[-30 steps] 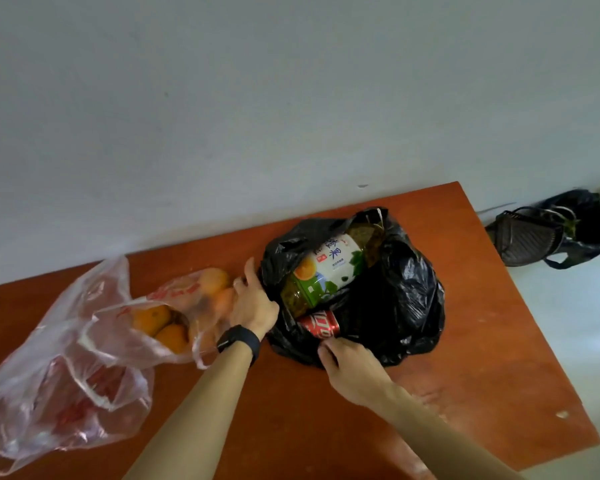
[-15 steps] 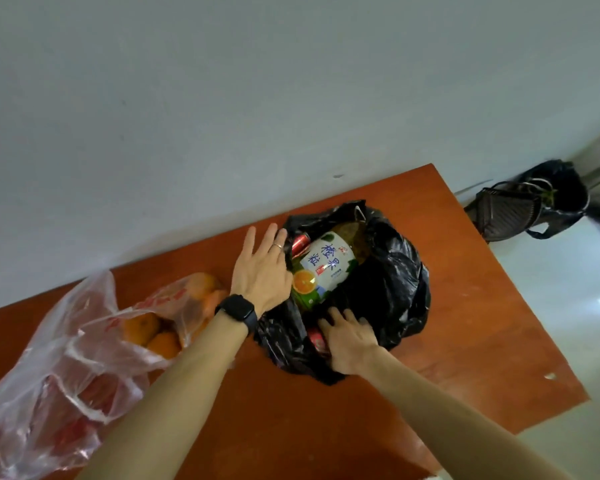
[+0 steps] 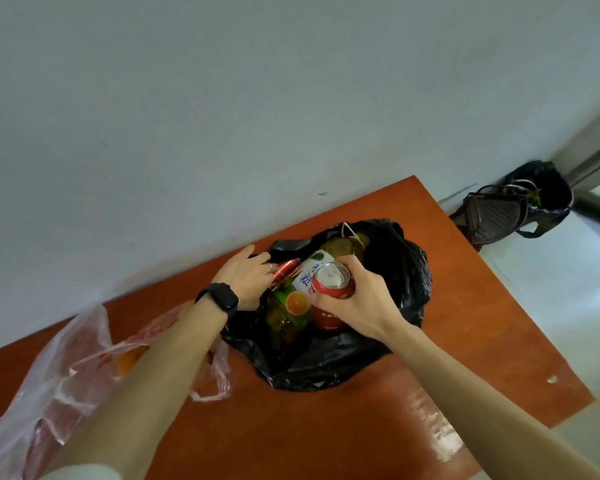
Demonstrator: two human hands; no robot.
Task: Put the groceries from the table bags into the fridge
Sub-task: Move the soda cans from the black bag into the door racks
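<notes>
Since the earlier frame, right hand [image 3: 361, 303] has stood the red can [image 3: 331, 282] upright in the black bag [image 3: 406, 282], fingers wrapped round its wall: rigid, slick, likely full, so hold mid-body. Left hand [image 3: 246, 282], at the can's 9 o'clock, touches the bag rim; its closure cannot be told.

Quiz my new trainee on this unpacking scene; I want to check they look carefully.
1. True or false: the right hand grips a red can.
2. Which wrist wears the black watch? A left, B right, C neither.
3. Fill in: the oranges lie in a ____.
Key: 1 true; 2 A; 3 clear bag.
</notes>
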